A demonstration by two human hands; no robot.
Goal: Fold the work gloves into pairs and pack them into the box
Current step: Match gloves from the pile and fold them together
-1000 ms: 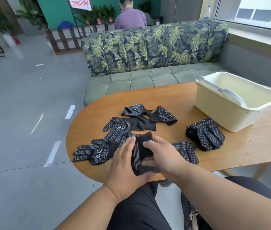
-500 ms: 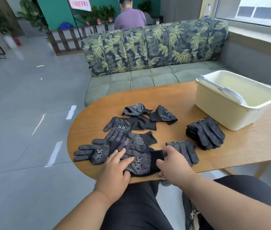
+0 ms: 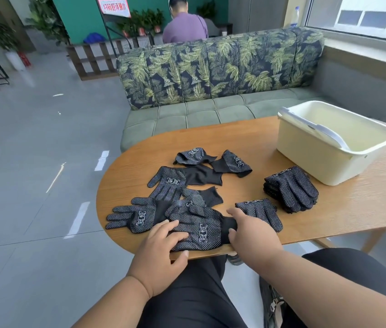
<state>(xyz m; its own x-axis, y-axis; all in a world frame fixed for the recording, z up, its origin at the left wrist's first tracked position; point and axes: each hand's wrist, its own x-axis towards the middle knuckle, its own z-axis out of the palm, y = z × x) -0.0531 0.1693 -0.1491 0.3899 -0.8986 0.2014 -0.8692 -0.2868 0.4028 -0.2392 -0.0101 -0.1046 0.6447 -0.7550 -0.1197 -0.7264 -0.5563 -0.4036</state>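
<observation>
a person sits at the near edge of a rounded wooden table [image 3: 329, 221], both bare hands on one black work glove [image 3: 199, 229] lying flat at that edge. the left hand [image 3: 161, 252] rests on the glove's finger end with fingers spread and straight, pressing rather than gripping. the right hand [image 3: 251, 233] lies over the plain cuff; its fingers curve down at the cuff, but whether they pinch the fabric or only press it cannot be told.

the step looks like flattening this glove before folding. to do it well, keep the left palm pinning the fingers, draw the cuff taut with the right, square the edges, then fold across the middle so the printed side stays neat and the bundle does not spring open.

the gloves are thin knitted cloth, limp and easily creased, covered in small pale grip dots with a white printed mark on the back; the cuffs are plain and smooth. several loose gloves [image 3: 170, 183] overlap toward the table's middle and left side. a folded stack [image 3: 291, 188] sits nearer the right, just beside the box [image 3: 305, 152], a pale cream rigid plastic tub with a grey handle, standing by the far right edge with nothing visible inside. one smaller folded glove bundle [image 3: 263, 209] lies beside the right hand.
</observation>
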